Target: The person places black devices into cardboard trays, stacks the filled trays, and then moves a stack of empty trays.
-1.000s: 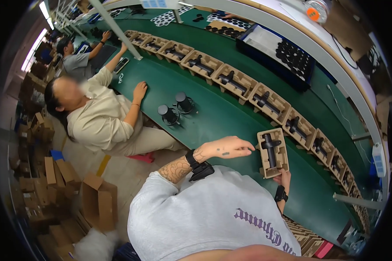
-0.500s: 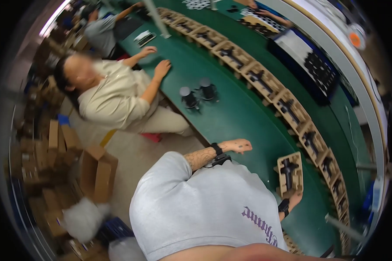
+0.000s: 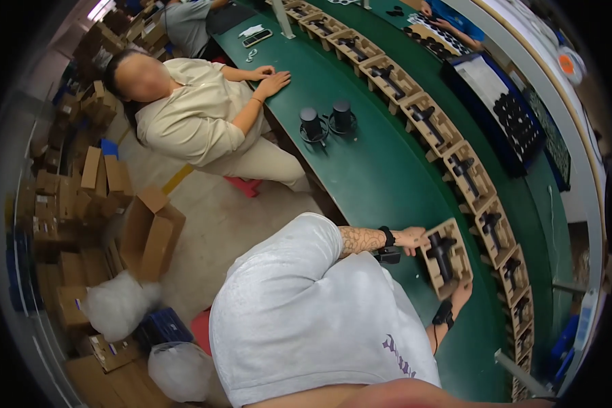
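Left hand (image 3: 412,239), earlier apart, is being brought to the tray (image 3: 460,253) at its far-left corner, grip unclear; above the table (image 3: 370,180), its near end is being clamped by the right hand (image 3: 461,293), long axis pointing away.

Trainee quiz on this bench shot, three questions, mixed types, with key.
1. Short answer: which hand of the camera wearer holds the lower end, as seen in the view, of the tan tray lifted out of the row?
2. True or false: that tray is empty.
3. Multiple choice: how many dark, round-topped units stand on the green table near the co-worker in the cream shirt? A) one B) two C) four

Key
1. The right hand.
2. False; a black part lies in it.
3. B
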Demonstrator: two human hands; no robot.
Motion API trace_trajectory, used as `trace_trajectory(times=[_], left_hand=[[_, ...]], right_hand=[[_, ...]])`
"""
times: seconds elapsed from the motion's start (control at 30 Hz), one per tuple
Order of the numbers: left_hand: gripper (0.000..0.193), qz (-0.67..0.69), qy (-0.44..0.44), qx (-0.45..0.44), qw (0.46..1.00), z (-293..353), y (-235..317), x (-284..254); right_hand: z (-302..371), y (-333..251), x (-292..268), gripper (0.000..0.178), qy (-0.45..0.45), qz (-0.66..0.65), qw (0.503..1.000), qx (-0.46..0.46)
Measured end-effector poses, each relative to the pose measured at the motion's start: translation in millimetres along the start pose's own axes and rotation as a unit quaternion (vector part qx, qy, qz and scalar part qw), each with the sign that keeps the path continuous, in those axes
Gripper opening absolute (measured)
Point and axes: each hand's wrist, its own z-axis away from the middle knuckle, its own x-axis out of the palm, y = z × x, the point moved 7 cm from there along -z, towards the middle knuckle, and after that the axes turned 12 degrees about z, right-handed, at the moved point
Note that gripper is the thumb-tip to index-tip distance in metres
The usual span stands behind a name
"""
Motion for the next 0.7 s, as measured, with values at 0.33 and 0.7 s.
trace_trajectory(times=[0.33,0.7], left_hand=[[0.039,0.109,-0.052,0.098,0.988,-40.3,5.5,117.1],[0.057,0.088,-0.18,-0.101,0.975,-157.3,-85.1,398.8]], right_hand=[[91.0,84.5,-6.8,0.022,-0.047,-0.429,0.901,0.048],[283.2,169.2,-47.4,0.039,0.03,-0.459,0.88,0.117]])
